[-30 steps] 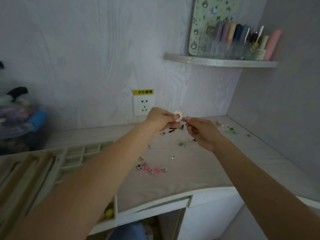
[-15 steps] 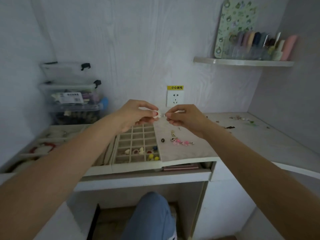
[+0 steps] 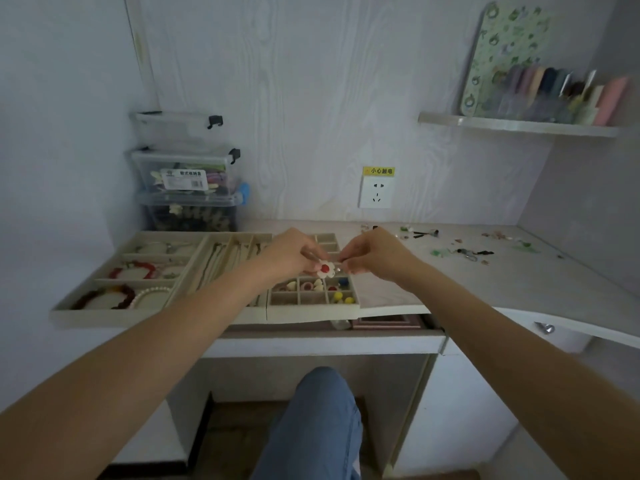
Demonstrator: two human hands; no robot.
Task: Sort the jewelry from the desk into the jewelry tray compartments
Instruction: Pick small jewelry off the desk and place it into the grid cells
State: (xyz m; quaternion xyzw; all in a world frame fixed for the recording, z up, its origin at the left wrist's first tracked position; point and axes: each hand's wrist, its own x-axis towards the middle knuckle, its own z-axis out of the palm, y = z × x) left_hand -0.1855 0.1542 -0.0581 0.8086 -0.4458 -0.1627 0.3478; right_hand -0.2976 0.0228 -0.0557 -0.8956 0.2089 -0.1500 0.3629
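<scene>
flower earring (image 3: 326, 269): white petals, red centre, held in the air over the small-grid section of the jewelry tray (image 3: 313, 311), above its middle rows; a small pale bit sits at its right edge, too small to tell.
left hand (image 3: 290, 253): fingers curled, pinching the flower from the left side.
right hand (image 3: 374, 251): fingertips pinched narrow on the right edge of the same piece or its back fitting; exact contact unclear.
tray fill: near cells of the grid hold yellow balls (image 3: 341, 297), a blue ball (image 3: 343, 282), red and cream pieces; the cell below the flower is hidden by it.
bracelet section (image 3: 121, 271): red and pearl bracelets in the left compartments.
desk (image 3: 502, 278): loose green, black and pale pieces scattered to the right, well apart from the tray; sorting looks only part done.
risk, drop: two-hand pinch on a tiny piece; if one side lets go early it likely falls into the wrong cell.
risk, mix: cells are small and close; a bounce could land it among the balls.
risk, loss: a detached back could roll off the desk edge.
risk, tray: front of the tray looks to overhang the desk; pressing down could tip it.
writing, socket sticker (image 3: 379, 171): yellow, reads 小心触电.
writing, storage box label (image 3: 184, 178): Chinese print and a barcode, too blurred to read.
brands: none legible.
</scene>
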